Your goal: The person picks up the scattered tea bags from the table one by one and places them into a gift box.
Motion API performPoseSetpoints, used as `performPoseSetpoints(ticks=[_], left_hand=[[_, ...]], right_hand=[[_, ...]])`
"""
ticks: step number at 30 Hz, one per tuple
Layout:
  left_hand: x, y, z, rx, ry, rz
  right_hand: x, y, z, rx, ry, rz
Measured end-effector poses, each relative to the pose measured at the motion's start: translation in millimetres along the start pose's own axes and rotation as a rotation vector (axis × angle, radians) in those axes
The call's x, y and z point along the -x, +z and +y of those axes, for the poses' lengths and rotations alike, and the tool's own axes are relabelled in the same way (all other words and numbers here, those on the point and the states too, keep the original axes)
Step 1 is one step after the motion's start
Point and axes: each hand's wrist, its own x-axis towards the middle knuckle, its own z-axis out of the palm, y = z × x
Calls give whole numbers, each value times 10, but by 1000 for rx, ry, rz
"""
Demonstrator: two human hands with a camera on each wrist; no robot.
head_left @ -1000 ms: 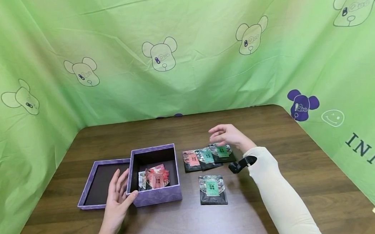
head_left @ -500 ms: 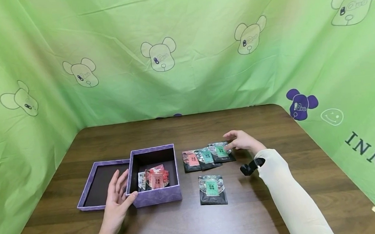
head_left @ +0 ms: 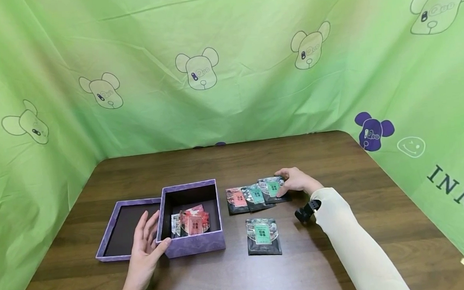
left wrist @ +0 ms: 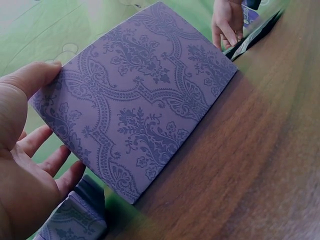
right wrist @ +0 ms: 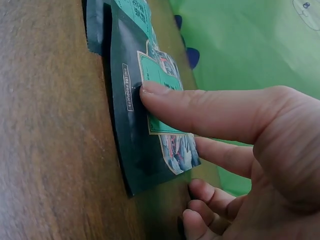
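Right hand [head_left: 298,181] lowered onto green sachet [head_left: 273,189], fingers pinching it, flat, long axis away.

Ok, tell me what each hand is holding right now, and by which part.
Right hand pinches the rightmost green-label packet at its right edge, thumb on its face. Left hand only rests against the purple box, holding nothing.

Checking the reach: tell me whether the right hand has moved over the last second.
Yes. The right hand has dropped from above the sachets and shifted right, its thumb now pressing on the rightmost green-label sachet of the row beside the purple box.
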Motion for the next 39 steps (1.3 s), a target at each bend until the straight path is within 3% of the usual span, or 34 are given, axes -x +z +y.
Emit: performPoseSetpoints(ticks=[6, 16, 25, 39], left_hand=[[2, 0, 13, -5, -6, 1], [3, -2, 21, -1, 3, -5], [-1, 5, 23, 11, 13, -10], [-2, 1, 17, -1, -6, -4]], right_hand=[[14, 13, 6, -43, -24, 61], [73, -46, 68, -358, -46, 79], [80, -80, 105, -466, 8, 46], [141, -124, 22, -574, -23, 29]])
